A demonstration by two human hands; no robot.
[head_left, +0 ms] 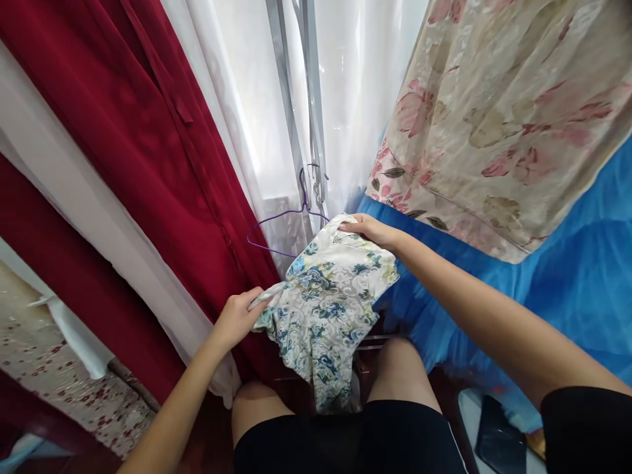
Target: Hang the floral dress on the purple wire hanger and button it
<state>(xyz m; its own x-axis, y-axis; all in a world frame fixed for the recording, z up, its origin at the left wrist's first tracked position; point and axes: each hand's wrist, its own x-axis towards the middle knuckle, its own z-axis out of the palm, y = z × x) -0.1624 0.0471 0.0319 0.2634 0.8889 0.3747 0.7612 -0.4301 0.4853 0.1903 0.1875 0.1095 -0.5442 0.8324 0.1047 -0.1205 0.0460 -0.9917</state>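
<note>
A white blouse [330, 303] with a blue and green flower print hangs between my hands, above my knees. My left hand [239, 319] is closed on a bunched edge at its left side. At the top right, my right hand [370, 232] grips the cloth near what looks like the neckline, thumb on top. Behind the blouse, a purple hanger [269, 218] hangs with its left arm bare. Its right arm disappears at the cloth, and I cannot tell whether it goes inside or behind.
A grey metal stand [291, 99] rises behind the hanger, before a white curtain [237, 85]. Red drapes [162, 151] fall on the left. A floral dress [474, 131] and blue tulle [567, 263] hang on the right. A black phone [500, 434] lies low at right.
</note>
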